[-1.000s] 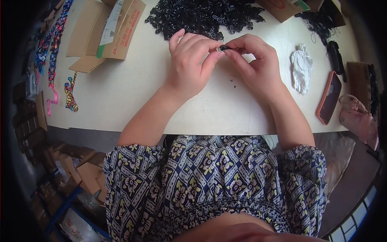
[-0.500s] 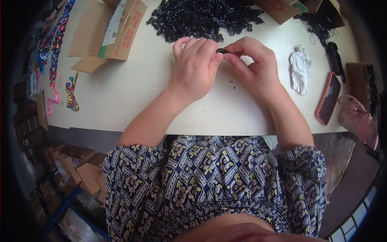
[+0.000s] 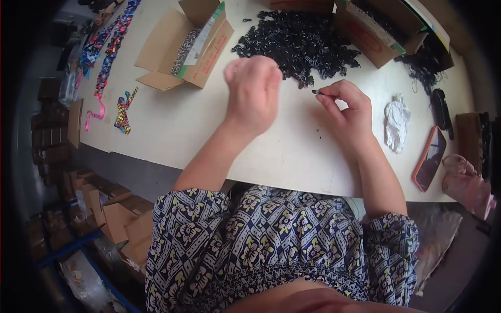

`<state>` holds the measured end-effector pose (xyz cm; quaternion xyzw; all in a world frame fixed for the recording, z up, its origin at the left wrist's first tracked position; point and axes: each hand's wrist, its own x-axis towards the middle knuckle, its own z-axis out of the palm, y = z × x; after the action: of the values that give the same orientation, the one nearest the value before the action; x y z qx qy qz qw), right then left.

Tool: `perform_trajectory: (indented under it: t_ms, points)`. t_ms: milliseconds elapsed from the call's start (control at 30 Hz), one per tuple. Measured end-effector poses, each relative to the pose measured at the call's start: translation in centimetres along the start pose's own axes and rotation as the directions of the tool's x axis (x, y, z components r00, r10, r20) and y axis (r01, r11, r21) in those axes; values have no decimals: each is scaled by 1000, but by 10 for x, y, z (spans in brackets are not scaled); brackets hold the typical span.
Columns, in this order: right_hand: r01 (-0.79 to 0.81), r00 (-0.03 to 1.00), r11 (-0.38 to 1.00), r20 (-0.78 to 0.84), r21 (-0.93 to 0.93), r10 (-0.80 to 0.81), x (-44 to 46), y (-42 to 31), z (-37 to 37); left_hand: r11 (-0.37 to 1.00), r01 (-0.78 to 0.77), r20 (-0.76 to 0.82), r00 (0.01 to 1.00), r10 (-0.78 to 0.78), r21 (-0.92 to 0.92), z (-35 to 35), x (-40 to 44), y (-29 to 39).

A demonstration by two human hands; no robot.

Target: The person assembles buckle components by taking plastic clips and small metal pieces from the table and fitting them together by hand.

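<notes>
Between the thumb and forefinger of my right hand (image 3: 348, 110) is a small black piece (image 3: 315, 92), dark with a pale glint; it is too small to name for certain. My left hand (image 3: 252, 96) hovers over the table, slightly blurred, its fingers curled in. Whatever it may hold is hidden from me. Just beyond both hands spreads a large pile of small black clips (image 3: 297, 44), some with metal loops. The open cardboard box (image 3: 211, 55) at the left of the pile contains many small greyish parts.
Another cardboard box (image 3: 365, 39) stands at the back right, near more black parts (image 3: 425, 68). On the right lie a crumpled white glove-like item (image 3: 397, 124), a phone (image 3: 430, 159) and a pink item (image 3: 463, 182). Patterned straps (image 3: 112, 55) and a checkered strap (image 3: 123, 112) lie left.
My hands have come apart; the right keeps the small black piece, while the left has moved away leftward. The view has shifted, showing more of the boxes at the back.
</notes>
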<state>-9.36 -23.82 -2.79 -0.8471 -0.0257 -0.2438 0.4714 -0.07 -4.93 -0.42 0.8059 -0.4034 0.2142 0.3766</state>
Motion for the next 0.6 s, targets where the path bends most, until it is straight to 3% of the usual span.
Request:
perform_trajectory:
  t_ms: [133,233,333,433,533,600]
  points:
    - [9,1000,1000,-1,19,-9,-1,0,1,929,211,-190,969,-158,304,-61,31,-37]
    - [27,1000,999,0,23,-27,-2,1,3,678,293,-134,951,-278,674,-93,43,-70]
    - [20,999,1000,-29,10,-20,0,4,3,748,251,-199,967,-161,615,-87,35,-63]
    - [-11,996,1000,-91,-17,9,3,3,-5,958,171,-161,977,-136,230,-65,22,-31]
    - [118,955,976,-249,-182,-162,21,-4,-28,976,-58,32,998,52,212,-44,4,-15]
    - [195,885,902,-326,-386,-331,43,-4,-51,991,-25,150,989,4,134,-28,-5,-13]
